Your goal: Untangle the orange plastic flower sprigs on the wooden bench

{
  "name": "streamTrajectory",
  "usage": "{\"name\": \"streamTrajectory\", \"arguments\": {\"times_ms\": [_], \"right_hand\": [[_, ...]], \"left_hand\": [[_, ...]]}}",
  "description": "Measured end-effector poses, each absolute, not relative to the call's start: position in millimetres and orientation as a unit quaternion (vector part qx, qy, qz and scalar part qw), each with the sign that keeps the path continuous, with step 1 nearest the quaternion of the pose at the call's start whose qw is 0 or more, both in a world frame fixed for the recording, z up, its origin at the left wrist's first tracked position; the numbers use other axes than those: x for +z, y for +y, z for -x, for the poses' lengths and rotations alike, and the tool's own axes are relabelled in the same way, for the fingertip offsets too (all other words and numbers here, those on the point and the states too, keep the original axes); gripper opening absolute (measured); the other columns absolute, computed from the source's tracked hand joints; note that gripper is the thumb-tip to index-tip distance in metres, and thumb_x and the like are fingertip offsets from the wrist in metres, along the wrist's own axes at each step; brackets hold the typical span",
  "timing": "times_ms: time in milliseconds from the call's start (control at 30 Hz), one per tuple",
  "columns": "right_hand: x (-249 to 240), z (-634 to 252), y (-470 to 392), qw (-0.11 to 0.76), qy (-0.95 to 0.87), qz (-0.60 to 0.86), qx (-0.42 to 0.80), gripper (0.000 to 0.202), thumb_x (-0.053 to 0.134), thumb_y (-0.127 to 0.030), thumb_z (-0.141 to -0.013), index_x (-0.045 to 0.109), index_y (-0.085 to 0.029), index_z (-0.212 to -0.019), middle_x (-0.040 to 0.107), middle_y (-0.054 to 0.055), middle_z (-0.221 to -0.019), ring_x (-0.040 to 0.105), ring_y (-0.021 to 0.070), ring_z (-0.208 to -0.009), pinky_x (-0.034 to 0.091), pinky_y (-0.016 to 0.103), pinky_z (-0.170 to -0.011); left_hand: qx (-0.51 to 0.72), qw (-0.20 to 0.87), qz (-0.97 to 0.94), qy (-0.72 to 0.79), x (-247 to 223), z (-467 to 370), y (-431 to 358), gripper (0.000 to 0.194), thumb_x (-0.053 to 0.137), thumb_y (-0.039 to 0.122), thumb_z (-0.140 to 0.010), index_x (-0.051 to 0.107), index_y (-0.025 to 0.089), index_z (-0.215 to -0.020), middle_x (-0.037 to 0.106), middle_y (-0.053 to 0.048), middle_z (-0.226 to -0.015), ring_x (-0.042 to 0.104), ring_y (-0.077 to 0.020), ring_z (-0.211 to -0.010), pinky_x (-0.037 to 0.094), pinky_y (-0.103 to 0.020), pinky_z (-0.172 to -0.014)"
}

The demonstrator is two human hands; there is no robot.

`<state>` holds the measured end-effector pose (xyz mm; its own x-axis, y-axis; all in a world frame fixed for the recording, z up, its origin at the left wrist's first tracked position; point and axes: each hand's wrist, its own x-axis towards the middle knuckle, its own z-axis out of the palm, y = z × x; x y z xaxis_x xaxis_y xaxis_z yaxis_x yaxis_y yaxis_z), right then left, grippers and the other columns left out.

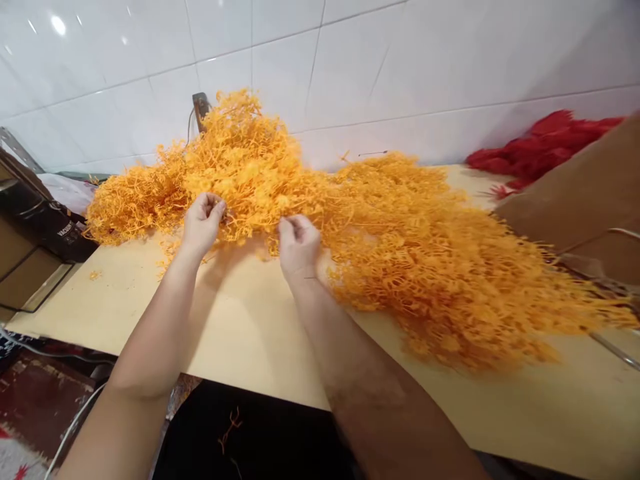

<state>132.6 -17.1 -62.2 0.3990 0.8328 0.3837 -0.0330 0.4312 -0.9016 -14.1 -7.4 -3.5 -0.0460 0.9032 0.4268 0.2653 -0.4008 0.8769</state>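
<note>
A big heap of orange, frilly, branching foliage (245, 153) lies along the back of the table, and a second, longer bundle of the same orange foliage (440, 260) spreads out to the right. My left hand (203, 223) is closed in a pinch at the front edge of the heap, holding a foliage sprig by thumb and fingertips. A short way to its right, my right hand (299, 245) pinches at the heap's lower edge too, its fingertips partly hidden by its own knuckles. Where the pinched sprigs end among the tangle I cannot tell.
The pale table (240, 320) runs along a white tiled wall (350, 67). Red foliage (545, 147) lies at the back right, beside a brown cardboard piece (585, 200). A black box (45, 213) stands at the left end. A loose orange twig (230, 430) rests on my dark clothing.
</note>
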Motion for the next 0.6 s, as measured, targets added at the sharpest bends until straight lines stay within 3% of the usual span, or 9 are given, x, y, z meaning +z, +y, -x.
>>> {"name": "streamTrajectory", "arguments": {"times_ms": [67, 233, 333, 467, 600], "right_hand": [[-67, -138, -11, 0.721, -0.414, 0.454, 0.321, 0.032, 0.051, -0.048, -0.072, 0.038, -0.021, -0.062, 0.037, -0.005, -0.054, 0.035, 0.0079, -0.049, 0.031, 0.023, -0.047], [-67, -138, -14, 0.631, -0.426, 0.424, 0.490, 0.050, 0.050, -0.070, -0.066, 0.043, -0.021, -0.066, 0.043, -0.003, -0.055, 0.039, 0.0085, -0.043, 0.031, 0.024, -0.039], [-62, -135, -19, 0.633, -0.414, 0.369, 0.540, 0.055, 0.048, -0.074, -0.064, 0.045, -0.020, -0.069, 0.046, -0.002, -0.057, 0.044, 0.0090, -0.045, 0.034, 0.025, -0.040], [-58, -136, -20, 0.648, -0.376, 0.343, 0.566, 0.046, 0.066, -0.059, -0.060, 0.044, -0.020, -0.074, 0.049, -0.004, -0.064, 0.047, 0.0073, -0.048, 0.038, 0.023, -0.043], [-59, -140, -18, 0.652, -0.337, 0.360, 0.576, 0.037, 0.071, -0.038, -0.060, 0.043, -0.021, -0.077, 0.055, -0.005, -0.071, 0.052, 0.0064, -0.052, 0.045, 0.022, -0.049]], "left_hand": [[0.564, 0.336, -0.605, 0.450, 2, 9, -13, 0.013, 0.047, 0.013, -0.082, 0.040, 0.017, -0.071, 0.050, 0.004, -0.059, 0.047, -0.0055, -0.051, 0.039, -0.018, -0.054], [0.561, 0.428, -0.554, 0.442, 0, -3, -20, 0.014, 0.046, 0.013, -0.083, 0.040, 0.016, -0.071, 0.049, 0.005, -0.062, 0.047, -0.0038, -0.050, 0.040, -0.017, -0.052], [0.533, 0.451, -0.562, 0.443, -4, -5, -25, 0.007, 0.049, 0.014, -0.082, 0.044, 0.016, -0.077, 0.050, 0.004, -0.064, 0.051, -0.0052, -0.055, 0.038, -0.015, -0.049], [0.466, 0.430, -0.626, 0.453, -9, -8, -31, 0.009, 0.052, 0.012, -0.077, 0.052, 0.014, -0.086, 0.053, 0.002, -0.072, 0.048, -0.0047, -0.059, 0.039, -0.015, -0.052], [0.438, 0.382, -0.668, 0.464, -18, -13, -33, 0.006, 0.051, 0.010, -0.077, 0.056, 0.011, -0.080, 0.059, 0.000, -0.078, 0.051, -0.0058, -0.068, 0.042, -0.018, -0.069]]}}
